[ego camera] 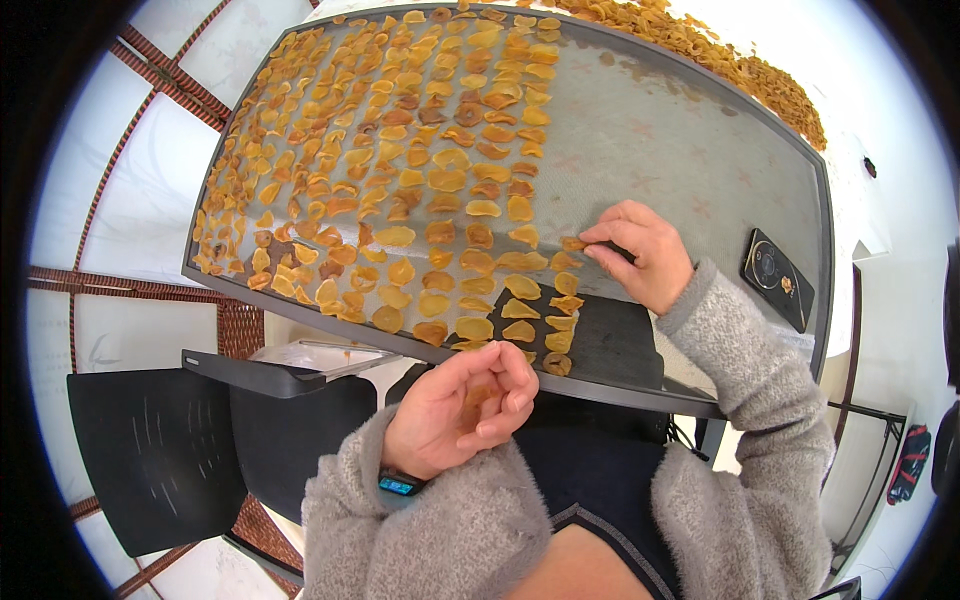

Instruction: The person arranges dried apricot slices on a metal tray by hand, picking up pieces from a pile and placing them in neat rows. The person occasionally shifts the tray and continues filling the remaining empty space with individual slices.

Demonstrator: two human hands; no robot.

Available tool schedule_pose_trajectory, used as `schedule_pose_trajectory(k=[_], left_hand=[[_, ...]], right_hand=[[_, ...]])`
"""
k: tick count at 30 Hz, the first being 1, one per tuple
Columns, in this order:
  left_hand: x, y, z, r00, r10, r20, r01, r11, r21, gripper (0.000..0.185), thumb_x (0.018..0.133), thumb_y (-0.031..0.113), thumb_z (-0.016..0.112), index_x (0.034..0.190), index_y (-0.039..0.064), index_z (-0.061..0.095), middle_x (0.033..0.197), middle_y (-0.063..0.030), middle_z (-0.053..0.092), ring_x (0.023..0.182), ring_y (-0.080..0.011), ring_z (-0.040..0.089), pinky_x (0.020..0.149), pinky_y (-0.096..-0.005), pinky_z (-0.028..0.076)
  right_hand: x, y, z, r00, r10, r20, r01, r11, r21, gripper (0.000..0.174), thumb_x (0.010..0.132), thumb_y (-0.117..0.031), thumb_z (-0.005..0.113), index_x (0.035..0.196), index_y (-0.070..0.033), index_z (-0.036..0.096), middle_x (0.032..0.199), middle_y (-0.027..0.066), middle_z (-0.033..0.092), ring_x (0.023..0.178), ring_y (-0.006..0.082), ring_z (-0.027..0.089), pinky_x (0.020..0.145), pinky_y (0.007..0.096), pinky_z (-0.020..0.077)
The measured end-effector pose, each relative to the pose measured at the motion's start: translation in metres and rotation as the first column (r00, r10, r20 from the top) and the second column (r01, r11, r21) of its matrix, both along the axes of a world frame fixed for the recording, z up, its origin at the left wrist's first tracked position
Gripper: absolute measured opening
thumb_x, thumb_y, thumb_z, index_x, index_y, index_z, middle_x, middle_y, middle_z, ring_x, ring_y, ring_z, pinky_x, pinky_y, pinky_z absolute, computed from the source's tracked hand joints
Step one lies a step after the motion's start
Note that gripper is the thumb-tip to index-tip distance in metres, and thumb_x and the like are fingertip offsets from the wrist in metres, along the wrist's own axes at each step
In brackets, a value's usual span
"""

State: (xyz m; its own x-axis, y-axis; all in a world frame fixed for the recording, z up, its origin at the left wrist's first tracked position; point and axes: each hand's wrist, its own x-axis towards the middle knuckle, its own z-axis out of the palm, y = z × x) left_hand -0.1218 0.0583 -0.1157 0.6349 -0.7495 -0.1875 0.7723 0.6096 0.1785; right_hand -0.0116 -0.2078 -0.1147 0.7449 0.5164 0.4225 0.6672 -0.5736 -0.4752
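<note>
Dried orange-yellow slices (pixel 446 180), likely fruit, lie in rough rows across the left part of a grey-framed mesh screen (pixel 675 157). My right hand (pixel 645 255) pinches one slice (pixel 574 244) between thumb and fingertips at the upper end of the rightmost short row, just above the mesh. Near the screen's front edge, my left hand (pixel 465 405) is cupped palm up with its fingers curled. Something orange-brown (pixel 476 401), seemingly more slices, sits in that palm, partly hidden by the fingers. A dark watch is on the left wrist.
A black smartphone (pixel 778 279) lies on the right part of the screen. Beyond the far edge, a long heap of slices (pixel 720 56) rests on a white surface. Black chairs (pixel 150 450) stand at the lower left, close to the screen's front edge.
</note>
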Motion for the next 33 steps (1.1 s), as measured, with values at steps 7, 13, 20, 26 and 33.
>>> schedule_pose_trajectory(k=[7,13,20,26,33], left_hand=[[0.006,0.002,-0.006,0.999,-0.035,0.034,0.037,0.998,-0.060,0.036,0.105,0.029,0.032,0.098,0.002,0.053,0.085,-0.0072,0.050,0.061,-0.0103,0.044,0.042,-0.0170,0.035],[0.009,0.002,-0.008,0.999,-0.034,0.022,0.035,0.998,-0.051,0.035,0.105,0.029,0.032,0.098,0.002,0.053,0.085,-0.0071,0.050,0.062,-0.0104,0.045,0.042,-0.0172,0.035],[0.009,-0.001,-0.005,0.998,-0.006,-0.064,0.005,1.000,-0.016,0.037,0.105,0.028,0.029,0.098,-0.001,0.052,0.083,-0.0096,0.049,0.057,-0.0108,0.043,0.039,-0.0171,0.038],[0.011,-0.003,-0.008,0.999,-0.024,-0.045,0.022,0.999,-0.044,0.036,0.105,0.028,0.031,0.098,0.000,0.052,0.084,-0.0088,0.049,0.059,-0.0108,0.044,0.039,-0.0171,0.037],[0.013,-0.004,-0.008,0.998,-0.059,-0.037,0.054,0.993,-0.104,0.037,0.105,0.032,0.032,0.101,0.002,0.053,0.089,-0.0082,0.052,0.067,-0.0121,0.047,0.045,-0.0186,0.038]], right_hand=[[-0.001,0.009,0.001,0.995,-0.096,-0.039,0.097,0.995,0.010,0.013,0.076,-0.005,0.074,0.086,-0.004,0.066,0.083,0.0087,0.060,0.079,0.0262,0.060,0.068,0.0343,0.0487],[-0.002,0.013,0.001,0.993,-0.112,-0.041,0.112,0.994,0.003,0.013,0.075,-0.001,0.075,0.085,-0.001,0.066,0.082,0.0086,0.061,0.076,0.0229,0.060,0.067,0.0311,0.0482],[-0.002,0.015,0.000,0.990,-0.131,-0.060,0.132,0.991,0.014,0.014,0.074,-0.001,0.076,0.084,-0.001,0.066,0.081,0.0079,0.061,0.075,0.0216,0.060,0.066,0.0307,0.0479],[-0.003,0.015,0.001,0.989,-0.137,-0.062,0.138,0.990,0.021,0.013,0.074,-0.002,0.076,0.083,-0.002,0.066,0.080,0.0079,0.060,0.074,0.0213,0.059,0.065,0.0308,0.0470],[-0.003,0.019,0.000,0.984,-0.131,-0.121,0.139,0.989,0.060,0.010,0.077,-0.003,0.075,0.084,-0.002,0.067,0.079,0.0069,0.058,0.072,0.0188,0.056,0.063,0.0291,0.0456]])
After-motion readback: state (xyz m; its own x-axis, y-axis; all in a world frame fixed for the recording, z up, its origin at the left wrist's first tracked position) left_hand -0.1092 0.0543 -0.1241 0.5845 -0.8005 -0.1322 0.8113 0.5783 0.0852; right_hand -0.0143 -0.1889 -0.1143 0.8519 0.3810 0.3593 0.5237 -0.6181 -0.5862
